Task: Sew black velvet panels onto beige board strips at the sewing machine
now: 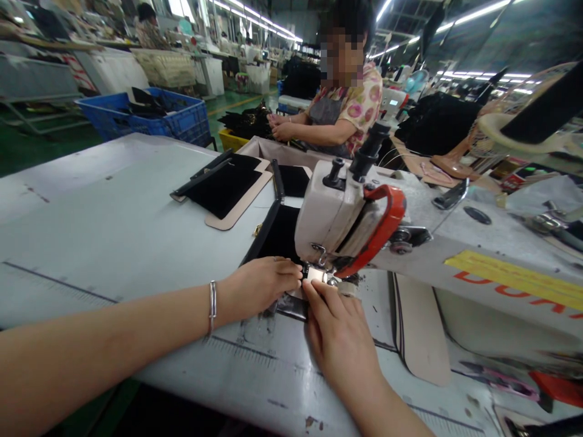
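A black panel (282, 233) with beige edging and a small brass clasp (257, 229) lies on the white table, its near end under the head of a sewing machine (325, 206). My left hand (259, 288), wearing a silver bangle, is closed with its fingertips on the panel's edge, left of the needle area. My right hand (341, 331) has its fingers bent together, tips pressing the work just in front of the lit presser foot. The machine head and my fingers hide the stitching point.
Similar black-and-beige panels (228, 185) lie farther back on the table (100, 212). Stacked beige pieces (421, 331) sit right, under the machine arm. Pink-handled snips (510, 382) rest at the right edge. A co-worker (337, 115) handles black pieces beyond, near a blue crate (182, 121).
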{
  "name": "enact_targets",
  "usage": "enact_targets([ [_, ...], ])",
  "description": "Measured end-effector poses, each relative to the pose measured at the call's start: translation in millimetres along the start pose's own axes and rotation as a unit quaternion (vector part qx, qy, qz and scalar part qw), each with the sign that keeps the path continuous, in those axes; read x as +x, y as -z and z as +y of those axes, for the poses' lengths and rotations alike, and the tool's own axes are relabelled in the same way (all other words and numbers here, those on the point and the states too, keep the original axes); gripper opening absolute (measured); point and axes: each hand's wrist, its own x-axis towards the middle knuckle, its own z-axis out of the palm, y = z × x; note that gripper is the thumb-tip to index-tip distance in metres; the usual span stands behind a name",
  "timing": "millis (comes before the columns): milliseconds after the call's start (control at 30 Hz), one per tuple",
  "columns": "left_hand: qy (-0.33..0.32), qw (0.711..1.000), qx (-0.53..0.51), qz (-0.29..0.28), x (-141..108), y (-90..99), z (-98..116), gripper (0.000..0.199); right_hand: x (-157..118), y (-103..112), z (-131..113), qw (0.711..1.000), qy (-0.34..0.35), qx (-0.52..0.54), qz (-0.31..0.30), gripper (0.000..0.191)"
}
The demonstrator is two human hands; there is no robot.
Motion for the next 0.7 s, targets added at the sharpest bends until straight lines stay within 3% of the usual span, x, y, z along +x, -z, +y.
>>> enact_targets([
  [200,0.071,0.996,-0.04,0.024,10,-1.0,-9,0.021,2,-1,0,1.0,-0.004,-0.012,-0.003,0.05],
  [700,0.098,0.993,-0.003,0.06,17,-0.8,-11,0.024,7,-3,-1,0.999,-0.026,-0.035,-0.009,0.053],
])
